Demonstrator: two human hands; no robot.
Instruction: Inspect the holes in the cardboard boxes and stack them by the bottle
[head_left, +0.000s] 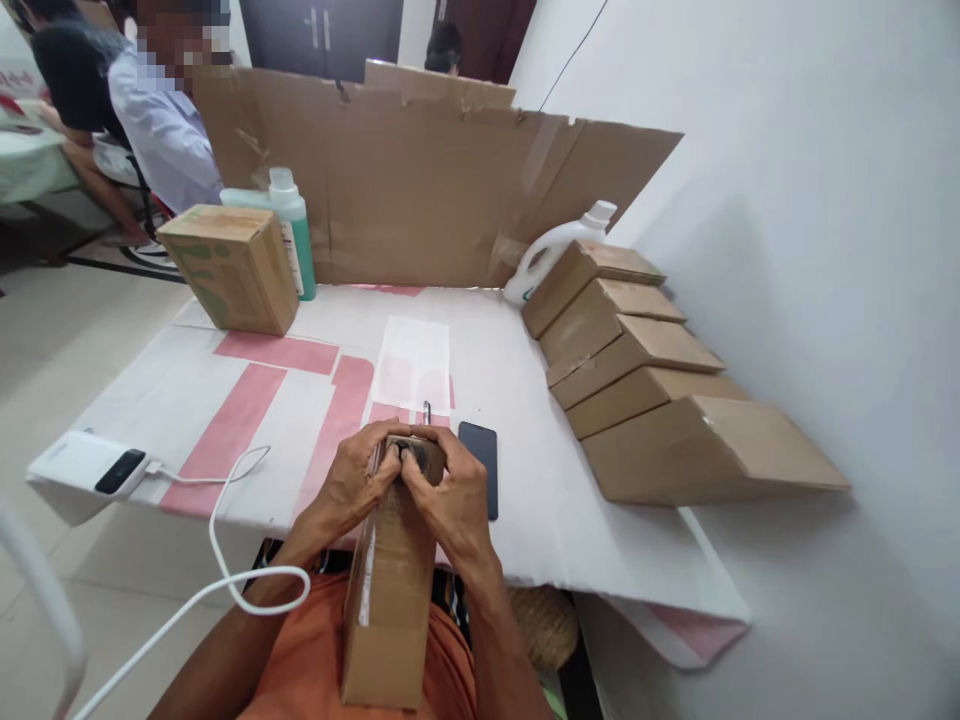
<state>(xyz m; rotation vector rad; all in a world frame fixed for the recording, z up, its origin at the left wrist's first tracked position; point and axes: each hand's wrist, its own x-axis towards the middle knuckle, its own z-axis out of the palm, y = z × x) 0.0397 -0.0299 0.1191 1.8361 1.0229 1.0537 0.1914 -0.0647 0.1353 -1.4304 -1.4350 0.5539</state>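
A long brown cardboard box [397, 600] lies lengthwise against my orange shirt, its far end at the table's front edge. My left hand [354, 478] wraps round the left side of that far end, and my right hand [456, 495] grips the right side. Both thumbs press close together on a dark patch [420, 457] near the end of the top face; whether it is a hole or a mark I cannot tell. A dark phone [480, 470] lies just right of my right hand. Beyond my fingers are a pen [427, 411] and a white sheet [411, 355].
Several cardboard boxes [660, 440] stand in a row along the right wall. A printed box [232, 270], a green bottle [301, 245] and a white jug [555, 245] stand before a cardboard screen [420, 180]. A power bank [86, 462] trails a white cable [214, 520]. People sit at left.
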